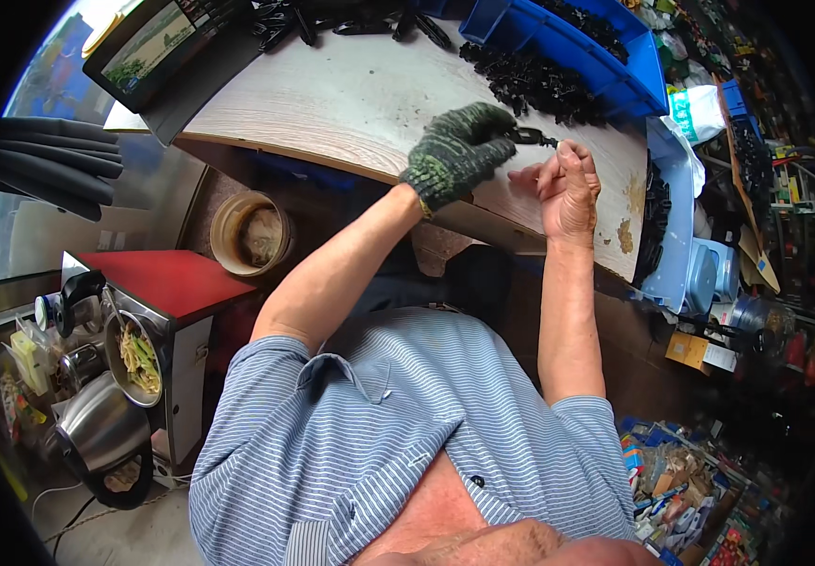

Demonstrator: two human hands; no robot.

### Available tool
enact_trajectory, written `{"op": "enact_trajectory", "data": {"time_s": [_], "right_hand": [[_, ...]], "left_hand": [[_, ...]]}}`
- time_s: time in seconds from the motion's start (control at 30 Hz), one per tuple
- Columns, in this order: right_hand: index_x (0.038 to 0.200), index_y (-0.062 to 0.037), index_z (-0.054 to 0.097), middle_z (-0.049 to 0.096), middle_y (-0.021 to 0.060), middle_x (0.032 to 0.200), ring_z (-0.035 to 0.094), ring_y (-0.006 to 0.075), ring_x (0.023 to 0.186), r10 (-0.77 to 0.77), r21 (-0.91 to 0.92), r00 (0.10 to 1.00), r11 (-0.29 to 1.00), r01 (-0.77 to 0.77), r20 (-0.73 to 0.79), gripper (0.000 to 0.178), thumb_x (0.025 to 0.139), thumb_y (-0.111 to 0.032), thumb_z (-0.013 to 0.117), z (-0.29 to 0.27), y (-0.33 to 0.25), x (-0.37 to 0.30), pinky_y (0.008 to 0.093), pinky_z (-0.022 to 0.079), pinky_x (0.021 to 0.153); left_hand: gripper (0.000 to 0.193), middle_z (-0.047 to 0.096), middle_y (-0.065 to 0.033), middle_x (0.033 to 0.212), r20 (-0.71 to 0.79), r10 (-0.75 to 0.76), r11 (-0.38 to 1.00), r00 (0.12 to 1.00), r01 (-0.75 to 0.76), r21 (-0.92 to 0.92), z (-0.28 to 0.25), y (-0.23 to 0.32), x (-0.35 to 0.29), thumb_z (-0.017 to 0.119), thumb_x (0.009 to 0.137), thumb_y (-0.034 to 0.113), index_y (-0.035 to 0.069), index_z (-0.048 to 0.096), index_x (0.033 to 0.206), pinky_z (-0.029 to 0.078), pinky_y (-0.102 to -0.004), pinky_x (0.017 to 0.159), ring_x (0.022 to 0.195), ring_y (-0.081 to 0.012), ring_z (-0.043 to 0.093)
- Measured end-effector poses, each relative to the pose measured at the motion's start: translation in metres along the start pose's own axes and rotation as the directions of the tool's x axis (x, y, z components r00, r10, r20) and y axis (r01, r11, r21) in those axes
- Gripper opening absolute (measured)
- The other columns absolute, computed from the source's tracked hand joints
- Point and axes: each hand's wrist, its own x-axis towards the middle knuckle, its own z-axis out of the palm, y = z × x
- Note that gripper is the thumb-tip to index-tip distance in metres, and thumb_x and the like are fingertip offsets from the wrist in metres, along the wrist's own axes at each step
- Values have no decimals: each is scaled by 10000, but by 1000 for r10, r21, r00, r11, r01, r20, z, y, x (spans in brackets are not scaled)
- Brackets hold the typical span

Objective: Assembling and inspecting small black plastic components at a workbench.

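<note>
My left hand [459, 156], in a dark green knitted glove, is closed on a small black plastic part [528, 137] above the near edge of the pale wood-grain table [351, 90]. A thin dark end of that part points right, toward the fingertips of my bare right hand [570, 193]. Thumb and forefinger of the right hand are pinched together at that end; what lies between them is too small to make out. Just beyond both hands spreads a heap of similar black parts [532, 87].
A blue crate [651, 83] with more black parts stands at the far right. Beside the table's right edge is a light blue bin [676, 274]. A tablet [148, 52] stands at the far left. Below lie a bucket [228, 231] and a red-topped cabinet [162, 278] with a kettle [105, 424].
</note>
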Motion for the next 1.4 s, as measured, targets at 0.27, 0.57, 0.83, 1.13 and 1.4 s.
{"op": "enact_trajectory", "data": {"time_s": [0.27,0.57,0.83,1.13,1.4], "right_hand": [[985,-111,684,663,-10,752,580,67,588,15,-47,999,999,-17,-30,139,878,-163,756,-9,5,-2,179,397,497],[974,-85,707,617,-38,714,498,63,543,56,-107,995,992,-64,-82,161,852,-142,796,-8,4,-1,231,470,595],[982,-83,711,608,-42,689,504,58,541,78,-128,995,988,-86,-70,165,857,-147,796,-4,2,-1,234,488,583],[994,-96,678,608,-18,668,582,81,576,105,-159,994,981,-111,-43,144,894,-168,753,1,0,0,265,567,616],[781,-64,622,461,-18,525,407,77,419,235,-329,972,916,-231,-28,309,865,-328,759,9,-11,3,297,547,494]], "left_hand": [[312,722,-86,903,83,-80,987,993,67,149,23,9,1,704,914,184,6,656,1166,555,-258,624,737,-110,677],[346,722,-100,887,32,-43,979,999,36,198,25,-1,4,724,905,222,-13,664,1152,560,-267,638,740,-128,687],[356,724,-132,856,30,-79,995,996,77,66,22,10,0,719,878,311,3,706,1056,568,-301,623,686,-159,705],[300,682,-73,768,-58,-142,990,988,141,-16,27,12,3,730,895,276,-9,693,982,531,-265,579,658,-127,651],[284,688,-78,779,-140,-95,993,986,85,-82,26,10,0,754,872,228,-28,688,976,525,-267,564,643,-130,647]]}}
